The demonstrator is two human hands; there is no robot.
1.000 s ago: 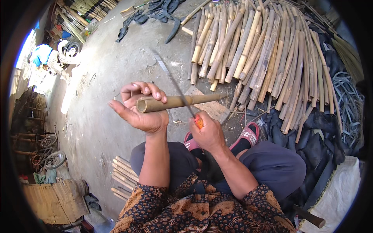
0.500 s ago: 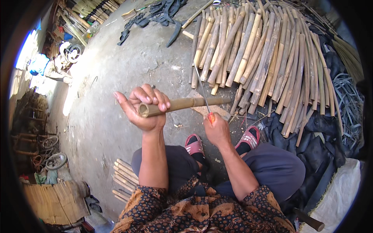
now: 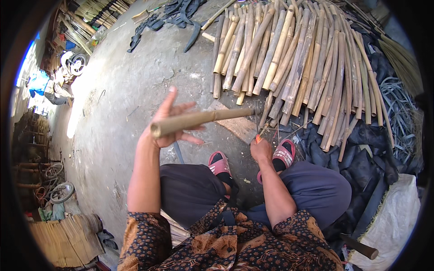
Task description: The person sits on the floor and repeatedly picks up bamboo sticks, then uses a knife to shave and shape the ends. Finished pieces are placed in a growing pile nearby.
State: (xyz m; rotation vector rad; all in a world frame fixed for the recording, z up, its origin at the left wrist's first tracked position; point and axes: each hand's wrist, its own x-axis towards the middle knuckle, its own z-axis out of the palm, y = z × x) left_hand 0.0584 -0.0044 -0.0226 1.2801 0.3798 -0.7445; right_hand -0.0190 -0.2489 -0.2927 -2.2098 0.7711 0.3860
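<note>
A bamboo pole [image 3: 194, 119], slightly blurred, lies across the palm of my left hand [image 3: 164, 108]. The thumb points up and the fingers are spread, not wrapped round the pole. Its hollow end faces me on the left; the other end reaches right, over a flat wooden board [image 3: 237, 128] on the floor. My right hand [image 3: 262, 150] grips the orange handle of a knife [image 3: 257, 122]. The thin blade stands up beside the pole's right end; whether they touch I cannot tell.
A big heap of cut bamboo poles [image 3: 289, 58] covers the floor at the far right. Dark rubbery sheets [image 3: 366, 156] and a white sack [image 3: 391, 221] lie to the right. Black strips [image 3: 169, 18] lie far ahead. My sandalled feet [image 3: 220, 163] stand between the hands and my knees.
My left fingers have opened from round the pole and spread out. The pole has shifted a little left at its near end. My right hand has moved right and slightly down with the knife.
</note>
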